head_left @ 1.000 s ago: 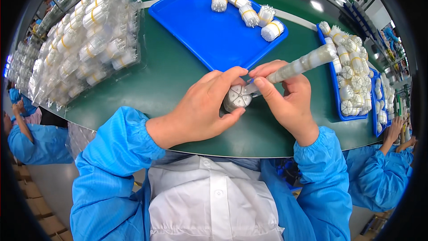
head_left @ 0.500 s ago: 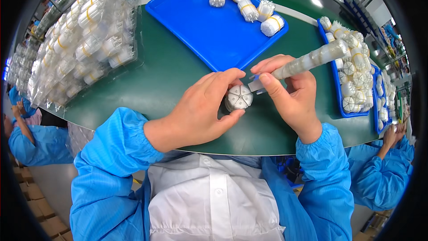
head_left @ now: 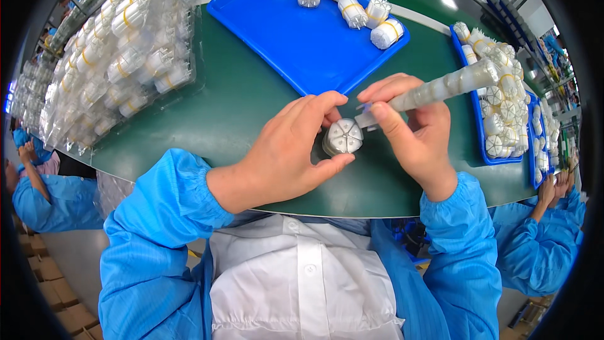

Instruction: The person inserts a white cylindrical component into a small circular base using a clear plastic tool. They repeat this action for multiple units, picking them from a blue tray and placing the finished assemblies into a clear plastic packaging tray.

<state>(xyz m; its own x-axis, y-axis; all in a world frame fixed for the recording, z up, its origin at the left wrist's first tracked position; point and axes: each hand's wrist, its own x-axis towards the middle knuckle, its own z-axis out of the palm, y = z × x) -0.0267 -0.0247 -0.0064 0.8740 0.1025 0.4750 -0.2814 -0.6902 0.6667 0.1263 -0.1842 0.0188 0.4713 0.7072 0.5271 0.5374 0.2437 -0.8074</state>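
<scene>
My left hand [head_left: 286, 151] is curled, thumb and fingers around a short round bundle [head_left: 345, 136] of wedge-shaped pieces. Its upward face is silvery grey, parted into several segments with small dots. In my right hand [head_left: 412, 135] is a thick, whitish translucent rod-like tool [head_left: 450, 87], slanting up to the right. A flat pale strip at the tool's lower end meets the right rim of the bundle; whether it presses in, I cannot tell. A bit of blue shows by the right fingertips. The bundle's underside is hidden.
Ahead on the green table [head_left: 245, 107] lies a blue tray [head_left: 277, 31] with several white bundles in yellow bands along its far and right sides. A tall pile of bagged bundles [head_left: 126, 56] stands left. Another blue tray [head_left: 476, 127] heaped with bundles is right. Co-workers sit either side.
The bundle and both hands have shifted slightly right in the picture. The tool's strip stays at the bundle's right rim, and its rear end has swung a little to the right.
</scene>
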